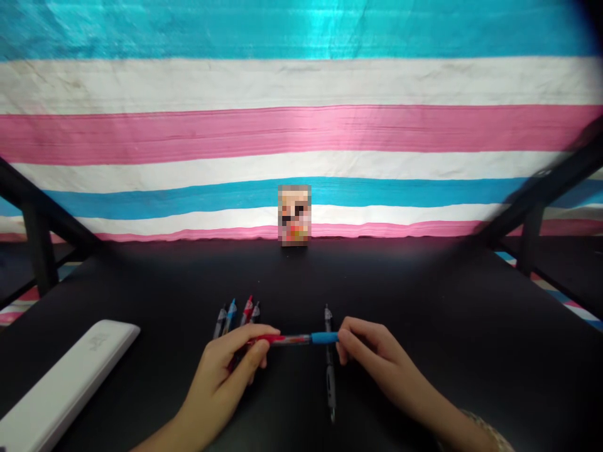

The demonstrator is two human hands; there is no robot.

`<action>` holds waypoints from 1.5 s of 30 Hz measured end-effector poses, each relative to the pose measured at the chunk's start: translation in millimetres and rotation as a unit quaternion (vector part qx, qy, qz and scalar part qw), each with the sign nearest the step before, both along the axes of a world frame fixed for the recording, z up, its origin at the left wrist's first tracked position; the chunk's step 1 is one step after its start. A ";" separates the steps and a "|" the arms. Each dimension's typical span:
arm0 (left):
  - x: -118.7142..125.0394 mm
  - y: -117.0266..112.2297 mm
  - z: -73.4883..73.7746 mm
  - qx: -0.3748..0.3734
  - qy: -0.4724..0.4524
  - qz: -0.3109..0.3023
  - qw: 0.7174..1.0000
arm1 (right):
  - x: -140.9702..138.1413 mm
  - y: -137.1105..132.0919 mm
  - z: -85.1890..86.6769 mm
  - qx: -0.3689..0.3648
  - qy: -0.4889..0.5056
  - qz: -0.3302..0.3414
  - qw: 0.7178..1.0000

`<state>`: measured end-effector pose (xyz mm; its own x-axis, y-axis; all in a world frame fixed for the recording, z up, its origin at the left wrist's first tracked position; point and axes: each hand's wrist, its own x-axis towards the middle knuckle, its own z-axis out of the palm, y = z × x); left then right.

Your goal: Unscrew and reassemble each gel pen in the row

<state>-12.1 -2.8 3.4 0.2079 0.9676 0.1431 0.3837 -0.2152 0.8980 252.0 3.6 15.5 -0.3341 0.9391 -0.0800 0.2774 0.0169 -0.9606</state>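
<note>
A pen with a red clear barrel and a blue grip (301,339) is held level between my two hands above the black table (424,301). My left hand (230,370) pinches its red end, fingers closed. My right hand (372,358) pinches the blue end. Under the held pen a black pen (330,370) lies lengthwise on the table. A row of several pens (238,314), blue, red and black, lies just beyond my left hand.
A long white case (66,383) lies at the table's near left. A small box (294,215) stands at the table's far edge, against a striped pink, white and blue cloth (301,132). Dark frame bars (42,220) slant at both sides.
</note>
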 end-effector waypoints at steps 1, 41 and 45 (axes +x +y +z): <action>0.4 0.6 0.3 -0.007 -0.005 -0.001 1.000 | -0.1 0.1 0.5 -0.005 0.004 -0.005 1.000; 1.7 3.5 -2.5 -0.051 -0.117 0.040 0.991 | -0.2 5.2 -12.2 -0.092 0.193 -0.065 0.975; 2.3 5.6 -0.6 -0.036 -0.126 0.064 0.989 | 1.7 5.5 -11.5 -0.064 0.191 -0.097 0.975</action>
